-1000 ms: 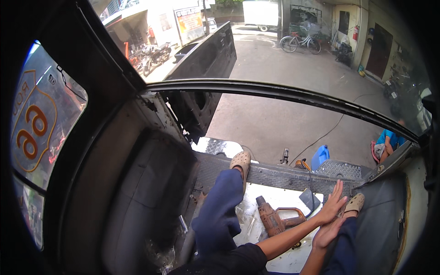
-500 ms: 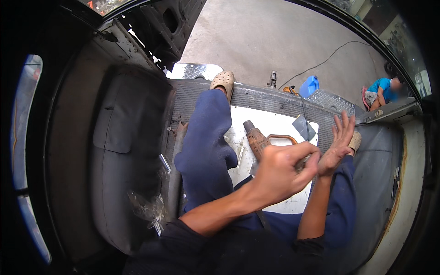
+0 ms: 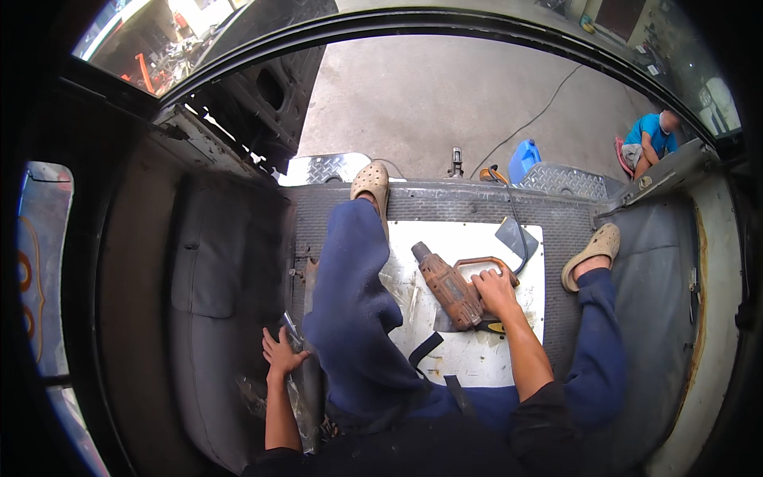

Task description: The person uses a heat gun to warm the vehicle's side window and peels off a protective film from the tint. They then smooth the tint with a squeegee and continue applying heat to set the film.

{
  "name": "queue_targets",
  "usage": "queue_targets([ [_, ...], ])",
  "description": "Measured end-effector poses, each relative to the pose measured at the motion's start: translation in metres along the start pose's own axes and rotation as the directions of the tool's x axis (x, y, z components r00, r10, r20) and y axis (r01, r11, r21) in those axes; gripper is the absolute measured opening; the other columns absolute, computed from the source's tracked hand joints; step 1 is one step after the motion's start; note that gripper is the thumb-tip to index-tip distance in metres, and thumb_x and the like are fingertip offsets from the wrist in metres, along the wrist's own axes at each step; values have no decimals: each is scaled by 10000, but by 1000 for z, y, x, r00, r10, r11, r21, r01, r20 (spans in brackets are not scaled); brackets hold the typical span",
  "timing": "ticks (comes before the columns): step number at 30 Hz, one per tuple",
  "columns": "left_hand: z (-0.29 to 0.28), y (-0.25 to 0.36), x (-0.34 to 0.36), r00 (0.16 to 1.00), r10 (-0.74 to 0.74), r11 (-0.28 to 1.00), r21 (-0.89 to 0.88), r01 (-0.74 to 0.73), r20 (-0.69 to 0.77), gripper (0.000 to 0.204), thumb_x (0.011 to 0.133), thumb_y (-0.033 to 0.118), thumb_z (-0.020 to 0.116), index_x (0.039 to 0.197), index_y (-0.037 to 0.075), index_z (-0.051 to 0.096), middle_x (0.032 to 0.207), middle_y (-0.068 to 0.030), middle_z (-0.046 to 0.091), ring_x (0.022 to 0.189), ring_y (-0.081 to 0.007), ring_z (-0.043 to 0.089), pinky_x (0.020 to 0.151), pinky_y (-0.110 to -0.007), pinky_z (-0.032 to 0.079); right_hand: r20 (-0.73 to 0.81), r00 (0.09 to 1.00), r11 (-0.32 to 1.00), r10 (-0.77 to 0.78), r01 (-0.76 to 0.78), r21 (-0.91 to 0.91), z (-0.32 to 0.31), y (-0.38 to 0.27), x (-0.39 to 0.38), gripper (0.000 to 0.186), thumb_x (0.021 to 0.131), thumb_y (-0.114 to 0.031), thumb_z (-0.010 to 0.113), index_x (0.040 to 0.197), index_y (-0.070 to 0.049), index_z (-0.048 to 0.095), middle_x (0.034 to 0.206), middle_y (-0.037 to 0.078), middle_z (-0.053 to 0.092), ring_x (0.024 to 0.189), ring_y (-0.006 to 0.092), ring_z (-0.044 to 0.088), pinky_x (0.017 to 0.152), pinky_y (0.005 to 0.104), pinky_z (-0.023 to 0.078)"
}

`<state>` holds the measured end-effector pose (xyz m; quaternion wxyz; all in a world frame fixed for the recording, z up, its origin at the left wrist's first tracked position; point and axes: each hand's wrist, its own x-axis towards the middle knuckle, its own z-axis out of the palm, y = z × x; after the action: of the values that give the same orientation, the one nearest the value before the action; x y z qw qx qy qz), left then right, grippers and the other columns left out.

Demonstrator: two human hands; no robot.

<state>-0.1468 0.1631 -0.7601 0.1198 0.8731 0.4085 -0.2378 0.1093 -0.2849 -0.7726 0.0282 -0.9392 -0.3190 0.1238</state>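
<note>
Rusty orange-brown power tool, white board, navy trousers, perhaps beige clogs.

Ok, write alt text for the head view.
Seated in a stripped vehicle cab, a person rests the right hand on a rusty orange power tool lying on a white panel; the left hand presses the floor edge.

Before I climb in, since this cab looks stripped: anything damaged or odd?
Yes. The orange power tool under the right hand looks rust-stained and grimy, lying on a scuffed white floor panel. The left hand rests on crumpled clear plastic.
</note>
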Motion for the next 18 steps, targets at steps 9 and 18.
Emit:
queue_targets([
  [9,-161,34,-50,869,111,974,-123,-192,-482,494,793,212,642,1223,19,495,1261,-195,483,1102,-381,509,903,-441,432,-261,965,746,-1,175,642,-34,16,3,409,586,-79,730,980,-51,621,937,109,587,873,284,571,787,377,433],
  [18,-242,278,-126,179,984,156,-502,-851,3,777,804,431,649,1281,-108,356,1241,-275,483,1164,-359,481,975,-378,387,-470,858,-211,209,509,835,-134,-8,-27,562,775,-449,685,1073,-32,452,913,48,529,808,112,546,654,246,478],
])
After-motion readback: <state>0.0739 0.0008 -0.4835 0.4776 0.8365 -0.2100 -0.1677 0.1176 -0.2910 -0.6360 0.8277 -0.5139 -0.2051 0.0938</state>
